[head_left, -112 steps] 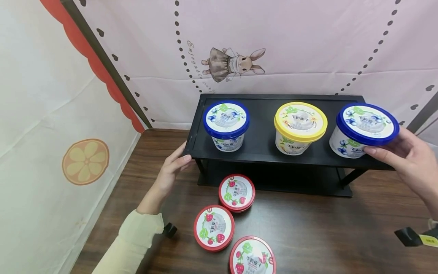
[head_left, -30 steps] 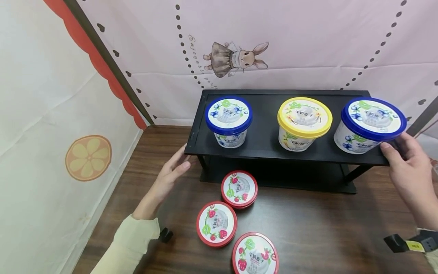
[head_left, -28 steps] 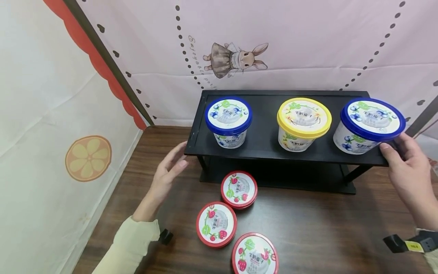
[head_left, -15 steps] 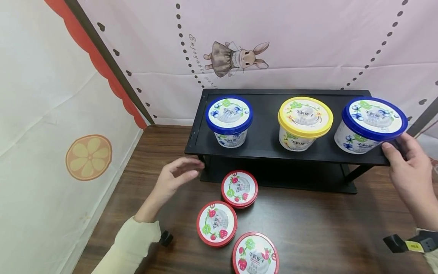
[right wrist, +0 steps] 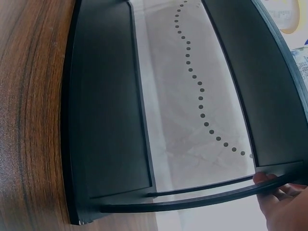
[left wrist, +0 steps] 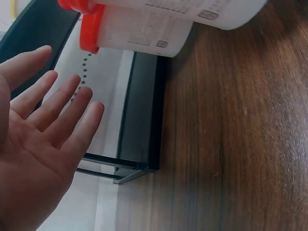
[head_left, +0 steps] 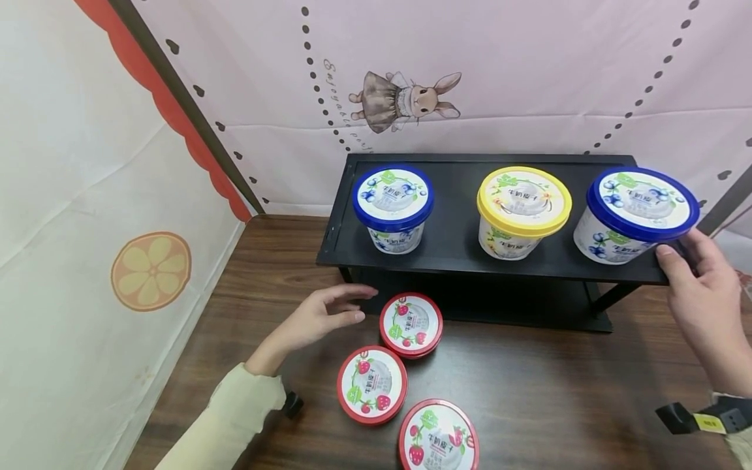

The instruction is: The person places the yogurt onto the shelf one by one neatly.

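My left hand (head_left: 314, 316) hovers just left of the nearest red-lidded strawberry tub (head_left: 411, 324), its fingers extended and apart from the tub. In the left wrist view, the palm and spread fingers of that hand hold nothing. My right hand (head_left: 705, 281) grips the right end of the black two-tier shelf (head_left: 452, 261), thumb at the front corner. The right wrist view shows its fingers around the end of the upper board. On top stand a blue-lidded blueberry tub (head_left: 392, 199) at left, a yellow-lidded tub (head_left: 523, 202), and another blue-lidded tub (head_left: 642, 205) beside my right hand.
Two more red-lidded tubs stand on the wooden table (head_left: 546, 398) in front of the shelf: one tub (head_left: 372, 385) near my left wrist, another tub (head_left: 438, 437) at the bottom edge. A pink cloth (head_left: 517, 72) with a rabbit print hangs behind.
My left hand has let go of the shelf's left end and moved right and nearer, to the closest red-lidded tub. The right hand has shifted off the right blue-lidded tub onto the shelf end.
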Available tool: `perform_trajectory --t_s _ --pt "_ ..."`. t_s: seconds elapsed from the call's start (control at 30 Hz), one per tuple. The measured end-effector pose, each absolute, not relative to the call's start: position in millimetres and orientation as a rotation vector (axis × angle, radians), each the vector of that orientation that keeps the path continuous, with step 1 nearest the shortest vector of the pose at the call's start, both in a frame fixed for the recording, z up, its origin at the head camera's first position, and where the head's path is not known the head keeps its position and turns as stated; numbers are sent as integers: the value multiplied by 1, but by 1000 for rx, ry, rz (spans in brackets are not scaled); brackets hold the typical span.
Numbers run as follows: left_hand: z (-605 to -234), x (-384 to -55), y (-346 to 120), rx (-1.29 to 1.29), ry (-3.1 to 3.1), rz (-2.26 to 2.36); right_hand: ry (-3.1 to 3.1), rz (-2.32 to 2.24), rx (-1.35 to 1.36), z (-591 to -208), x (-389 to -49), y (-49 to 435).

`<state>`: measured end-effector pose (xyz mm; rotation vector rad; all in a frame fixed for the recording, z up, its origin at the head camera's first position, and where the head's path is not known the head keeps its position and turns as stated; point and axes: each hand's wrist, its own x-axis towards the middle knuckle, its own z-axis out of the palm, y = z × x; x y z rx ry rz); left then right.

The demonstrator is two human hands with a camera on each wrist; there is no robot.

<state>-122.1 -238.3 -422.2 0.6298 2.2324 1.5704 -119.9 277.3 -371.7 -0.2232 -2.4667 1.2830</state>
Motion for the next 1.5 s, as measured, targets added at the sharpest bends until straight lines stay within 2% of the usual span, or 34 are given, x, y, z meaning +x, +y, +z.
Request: perform_trajectory --t_s 0.63,1.0,1.5 --pt "-444 -136 -219 799 2306 1262 -2432 1298 -222 -372 -119 276" --pt "-451 -138 -204 783 2344 1120 -2422 1300 -241 -372 -118 275" --pt "-454 -132 -192 683 2350 1185 -2398 1310 -235 -374 -119 275"
